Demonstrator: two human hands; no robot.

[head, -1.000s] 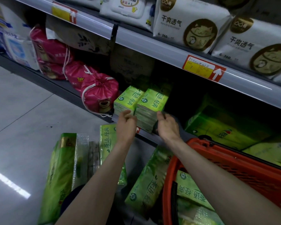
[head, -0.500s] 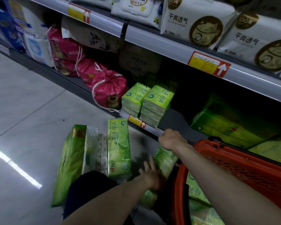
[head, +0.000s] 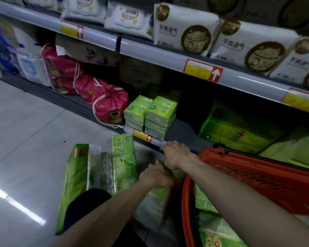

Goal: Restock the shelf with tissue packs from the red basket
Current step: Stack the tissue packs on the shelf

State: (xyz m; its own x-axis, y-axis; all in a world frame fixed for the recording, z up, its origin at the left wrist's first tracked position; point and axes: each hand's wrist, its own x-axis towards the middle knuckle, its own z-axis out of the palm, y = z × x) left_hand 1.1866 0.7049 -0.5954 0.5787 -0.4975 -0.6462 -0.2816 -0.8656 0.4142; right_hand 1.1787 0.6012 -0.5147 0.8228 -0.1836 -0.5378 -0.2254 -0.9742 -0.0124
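While the shelf (head: pixel 182 131) runs beyond both hands, the red basket (head: pixel 257 175) sits just right of them, with green tissue packs (head: pixel 203 202) inside. Left of the left hand (head: pixel 155 175), larger packs (head: pixel 123 163) stand on the floor (head: pixel 25 139). Beyond the right hand (head: pixel 177 154), two small stacks (head: pixel 159 113) sit at the shelf's front edge. The left hand grips a blurred tissue pack (head: pixel 150 204) beside the basket. The right hand's fingers curl just above it, but whether they hold anything cannot be told.
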